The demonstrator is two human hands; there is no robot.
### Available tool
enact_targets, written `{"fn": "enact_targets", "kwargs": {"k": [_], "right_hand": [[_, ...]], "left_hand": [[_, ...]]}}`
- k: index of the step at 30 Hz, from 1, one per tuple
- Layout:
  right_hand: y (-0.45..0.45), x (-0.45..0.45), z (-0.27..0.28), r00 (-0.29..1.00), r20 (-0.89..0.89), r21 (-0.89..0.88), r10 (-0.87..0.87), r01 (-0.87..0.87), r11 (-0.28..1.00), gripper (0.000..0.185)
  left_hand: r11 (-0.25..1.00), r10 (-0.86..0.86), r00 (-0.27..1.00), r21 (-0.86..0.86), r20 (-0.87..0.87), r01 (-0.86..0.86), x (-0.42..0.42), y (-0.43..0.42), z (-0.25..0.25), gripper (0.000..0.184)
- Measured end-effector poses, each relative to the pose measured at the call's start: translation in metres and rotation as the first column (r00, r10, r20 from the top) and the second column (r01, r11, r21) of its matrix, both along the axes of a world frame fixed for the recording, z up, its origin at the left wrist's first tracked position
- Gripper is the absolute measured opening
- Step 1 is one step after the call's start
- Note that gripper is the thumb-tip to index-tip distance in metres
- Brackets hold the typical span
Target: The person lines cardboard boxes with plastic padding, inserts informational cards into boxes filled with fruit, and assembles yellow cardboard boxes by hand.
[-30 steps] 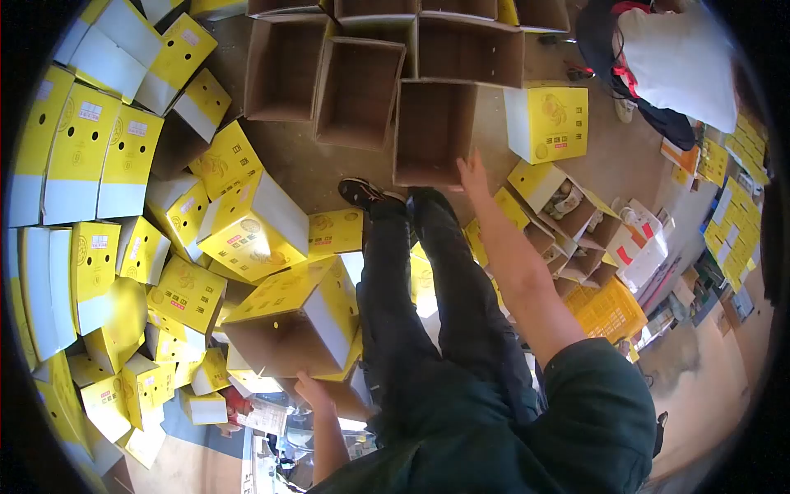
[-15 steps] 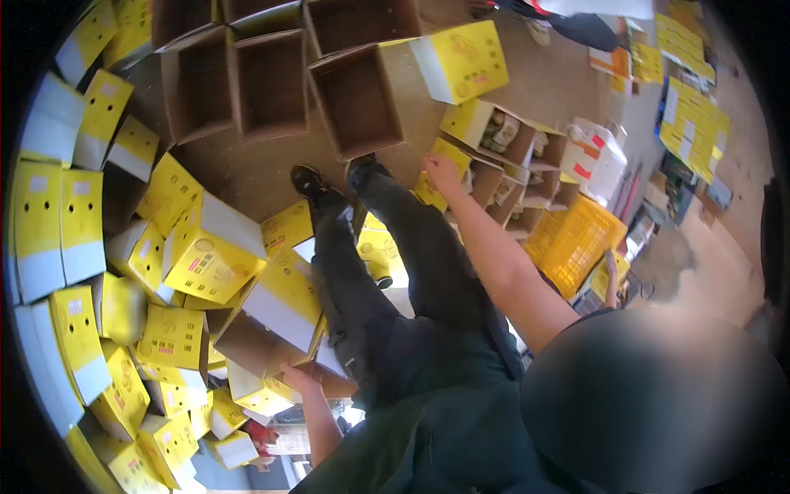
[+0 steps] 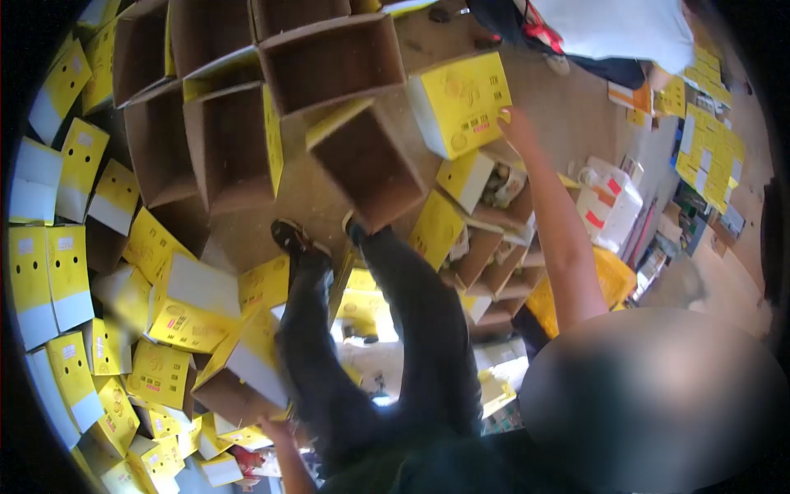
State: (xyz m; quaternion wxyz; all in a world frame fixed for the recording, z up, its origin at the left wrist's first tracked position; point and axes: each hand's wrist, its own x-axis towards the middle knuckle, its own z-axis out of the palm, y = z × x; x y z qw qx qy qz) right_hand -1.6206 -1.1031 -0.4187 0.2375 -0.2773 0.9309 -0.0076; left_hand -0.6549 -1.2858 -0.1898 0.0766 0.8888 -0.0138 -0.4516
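Observation:
My left hand is closed on the rim of an open yellow-and-white cardboard box beside my left leg. Its brown inside faces me. My right arm stretches forward, with the right hand at the edge of another yellow-and-white box standing on the floor. The fingers there look apart, though slightly blurred. In front of my feet, an open box sits tilted, showing its bare brown inside. Under my right arm, open boxes hold wrapped round items too small to name.
Open brown-lined boxes stand in rows ahead. Stacked yellow-and-white boxes line the left side. At right are a yellow plastic crate and a white foam box with red tape. A person in a white top stands at the upper right.
My right hand has moved forward from beside the filled boxes to the yellow-and-white box ahead. My left hand stays on its box. The view has shifted, and more of the other person shows.

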Motion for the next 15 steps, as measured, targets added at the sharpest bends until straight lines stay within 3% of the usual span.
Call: {"fn": "enact_targets", "kwargs": {"k": [1,2,3,4,5,6,7,8,9,10,12,13,15], "right_hand": [[0.009,-0.025,-0.022,0.998,-0.059,-0.026,0.000,-0.001,1.000,0.044],[0.012,-0.047,-0.040,0.994,-0.110,-0.053,0.002,-0.007,0.999,0.048],[0.007,-0.060,-0.046,0.989,-0.143,-0.009,0.024,-0.025,1.000,0.054],[0.004,-0.069,-0.048,0.983,-0.179,0.028,0.046,-0.042,0.999,0.060],[0.015,-0.082,-0.065,0.970,-0.217,0.112,0.110,-0.087,0.990,0.066],[0.030,-0.096,-0.092,0.953,-0.253,0.193,0.168,-0.121,0.974,0.073],[0.041,-0.110,-0.123,0.951,-0.259,0.157,0.169,-0.132,0.979,0.073],[0.053,-0.120,-0.155,0.975,-0.189,0.048,-0.113,0.124,0.991,0.073],[0.062,-0.124,-0.177,0.918,-0.086,-0.019,-0.386,0.386,0.922,0.075],[0.054,-0.114,-0.170,0.916,-0.073,-0.010,-0.394,0.395,0.919,0.075],[0.004,-0.070,-0.117,0.772,0.445,0.036,-0.455,0.492,0.870,0.070],[-0.011,-0.043,-0.103,0.831,0.404,-0.022,-0.381,0.425,0.905,0.066],[-0.024,0.007,-0.092,0.915,0.269,-0.165,-0.301,0.352,0.921,0.055]], "left_hand": [[0.992,-0.036,0.999,0.121,-0.038,0.040,-0.063,-0.012,0.028,0.045],[0.991,-0.104,0.992,-0.094,-0.071,0.098,-0.062,-0.003,0.017,0.052],[0.978,-0.183,0.981,-0.092,0.061,0.188,-0.056,0.003,0.016,0.053],[0.966,-0.223,0.973,-0.118,0.063,0.229,-0.059,0.005,0.020,0.052],[0.938,-0.347,0.934,0.009,0.080,0.348,-0.057,0.002,0.031,0.049],[0.913,-0.332,0.943,-0.246,0.015,0.325,-0.084,0.009,0.030,0.047],[0.951,-0.257,0.957,-0.142,0.137,0.276,-0.102,0.005,0.035,0.047],[0.943,-0.279,0.954,-0.158,0.107,0.293,-0.121,0.002,0.039,0.046],[0.934,-0.311,0.947,-0.159,0.078,0.320,-0.135,-0.003,0.042,0.045],[0.916,-0.320,0.944,-0.227,0.080,0.329,-0.160,-0.005,0.045,0.044],[0.839,-0.447,0.838,-0.178,0.313,0.514,-0.204,-0.013,0.053,0.048],[0.868,-0.470,0.828,-0.011,0.305,0.497,-0.212,-0.021,0.064,0.047],[0.837,-0.542,0.807,0.065,0.236,0.543,-0.197,-0.029,0.063,0.043]]}}
